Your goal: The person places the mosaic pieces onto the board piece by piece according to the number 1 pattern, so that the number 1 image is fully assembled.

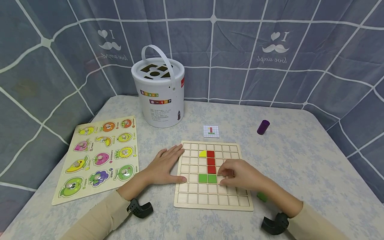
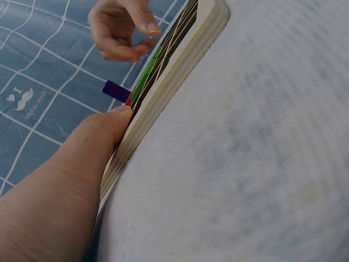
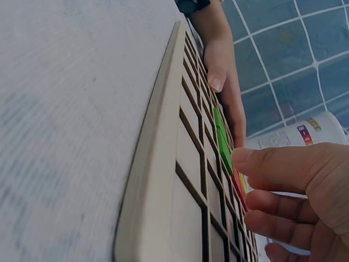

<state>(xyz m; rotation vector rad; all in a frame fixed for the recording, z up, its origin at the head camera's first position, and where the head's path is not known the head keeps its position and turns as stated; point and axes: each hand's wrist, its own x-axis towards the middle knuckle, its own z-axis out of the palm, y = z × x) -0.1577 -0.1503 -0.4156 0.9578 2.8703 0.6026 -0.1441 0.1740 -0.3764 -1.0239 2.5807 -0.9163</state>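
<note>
A wooden grid board [image 1: 213, 205] lies on the table. In it sit three red squares [image 1: 211, 161] in a column, two green squares [image 1: 207, 178] below them and a yellow piece with a curved side [image 1: 203, 153] at the upper left. My left hand [image 1: 164, 166] rests along the board's left edge, fingers extended and thumb on the rim. Over the right half of the board hovers my right hand [image 1: 238, 174], its fingers loosely bent beside the red and green squares. In the right wrist view a gap shows between its thumb [image 3: 262, 164] and fingers, with nothing held.
Behind the board lies a small pattern card [image 1: 211, 131]. A white lidded bucket [image 1: 162, 100] stands at the back, a fruit puzzle board [image 1: 99, 153] at the left. A purple cylinder [image 1: 263, 127] is at the right, and a green piece [image 1: 262, 196] lies by my right forearm.
</note>
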